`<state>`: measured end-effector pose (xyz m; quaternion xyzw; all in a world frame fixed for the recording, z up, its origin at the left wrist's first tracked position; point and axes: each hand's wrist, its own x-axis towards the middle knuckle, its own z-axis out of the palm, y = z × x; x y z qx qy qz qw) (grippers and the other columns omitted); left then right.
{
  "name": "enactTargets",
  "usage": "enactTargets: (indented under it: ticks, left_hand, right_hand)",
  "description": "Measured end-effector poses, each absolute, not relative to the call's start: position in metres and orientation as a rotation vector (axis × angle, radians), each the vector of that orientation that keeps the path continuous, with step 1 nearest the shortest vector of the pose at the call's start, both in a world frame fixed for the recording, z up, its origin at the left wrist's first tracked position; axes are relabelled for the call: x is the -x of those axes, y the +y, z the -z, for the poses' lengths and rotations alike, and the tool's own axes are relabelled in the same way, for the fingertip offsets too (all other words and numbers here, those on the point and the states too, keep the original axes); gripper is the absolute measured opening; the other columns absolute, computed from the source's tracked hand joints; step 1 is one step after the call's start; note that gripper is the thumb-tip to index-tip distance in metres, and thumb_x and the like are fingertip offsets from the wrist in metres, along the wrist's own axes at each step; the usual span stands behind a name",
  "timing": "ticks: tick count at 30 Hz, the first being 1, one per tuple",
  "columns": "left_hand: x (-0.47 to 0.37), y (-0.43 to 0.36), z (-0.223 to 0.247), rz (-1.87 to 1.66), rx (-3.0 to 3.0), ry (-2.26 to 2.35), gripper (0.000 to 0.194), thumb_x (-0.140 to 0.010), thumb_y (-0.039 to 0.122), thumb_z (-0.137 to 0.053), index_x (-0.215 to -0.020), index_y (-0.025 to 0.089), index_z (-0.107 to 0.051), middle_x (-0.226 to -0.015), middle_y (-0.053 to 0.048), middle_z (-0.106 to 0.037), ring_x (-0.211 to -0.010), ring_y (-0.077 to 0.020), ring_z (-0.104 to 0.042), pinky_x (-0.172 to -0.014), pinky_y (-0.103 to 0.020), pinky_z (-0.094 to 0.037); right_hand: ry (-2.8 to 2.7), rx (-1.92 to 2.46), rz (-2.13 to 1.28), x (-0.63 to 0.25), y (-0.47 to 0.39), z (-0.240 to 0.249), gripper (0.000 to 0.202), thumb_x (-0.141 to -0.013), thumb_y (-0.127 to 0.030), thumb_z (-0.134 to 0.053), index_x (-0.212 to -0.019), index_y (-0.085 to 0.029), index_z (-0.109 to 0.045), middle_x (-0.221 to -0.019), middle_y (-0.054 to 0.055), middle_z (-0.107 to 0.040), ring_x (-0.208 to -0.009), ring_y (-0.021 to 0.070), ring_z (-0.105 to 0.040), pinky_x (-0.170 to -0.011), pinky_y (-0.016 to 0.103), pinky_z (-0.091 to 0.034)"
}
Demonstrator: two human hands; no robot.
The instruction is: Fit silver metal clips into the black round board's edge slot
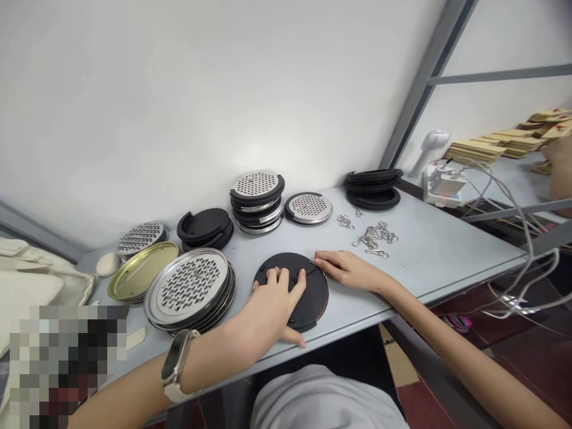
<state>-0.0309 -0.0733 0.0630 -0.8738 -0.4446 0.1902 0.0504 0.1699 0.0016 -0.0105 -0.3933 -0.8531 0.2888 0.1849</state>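
A round black disc [308, 301] lies flat on the table in front of me. My left hand [277, 298] rests on it, fingers spread over its top and the thumb by its near edge. At the disc's right rim, my right hand [339, 268] pinches a small wire clip [312, 260], mostly hidden by the fingers. More wire clips [375, 235] lie in a loose heap beyond that hand. Left of the disc stands a stack of round metal grater plates [192, 280], with gold-coloured round lids [143, 271] beside it.
Along the wall stand a stack of black-rimmed graters [258, 202], a single grater [309, 207], black ring-shaped holders [373, 189] and black round bases [205, 228]. A metal frame post [420, 83] rises at right; beyond it are cables [513, 202], wooden boards [500, 143] and another person's arm [562, 167].
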Motion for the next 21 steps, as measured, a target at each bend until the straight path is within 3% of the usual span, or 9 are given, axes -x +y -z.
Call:
enactTargets:
  ticks: [10, 21]
  left_hand:
    - [0.031, -0.071, -0.060, -0.610, 2.666, -1.372, 0.108, -0.062, 0.064, -0.068, -0.145, 0.020, -0.015, -0.119, -0.019, -0.049, -0.105, -0.0311, -0.049, -0.079, -0.038, -0.048]
    - [0.033, -0.061, -0.039, -0.565, 2.678, -1.361, 0.119, -0.050, 0.069, -0.071, -0.145, 0.022, -0.016, -0.109, -0.015, -0.049, -0.093, -0.0287, -0.050, -0.071, -0.035, -0.049]
  right_hand:
    - [-2.404, 1.110, -0.822, -0.170, 0.002, 0.010, 0.034, -0.097, -0.038, -0.029, -0.070, -0.020, -0.039, -0.057, -0.004, -0.044, -0.052, 0.0112, -0.043, -0.056, 0.023, -0.032]
    - [-2.421, 1.102, -0.826, -0.169, 0.004, 0.009, 0.034, -0.097, -0.038, -0.029, -0.070, -0.021, -0.041, -0.058, -0.004, -0.044, -0.053, 0.0118, -0.043, -0.057, 0.024, -0.032]
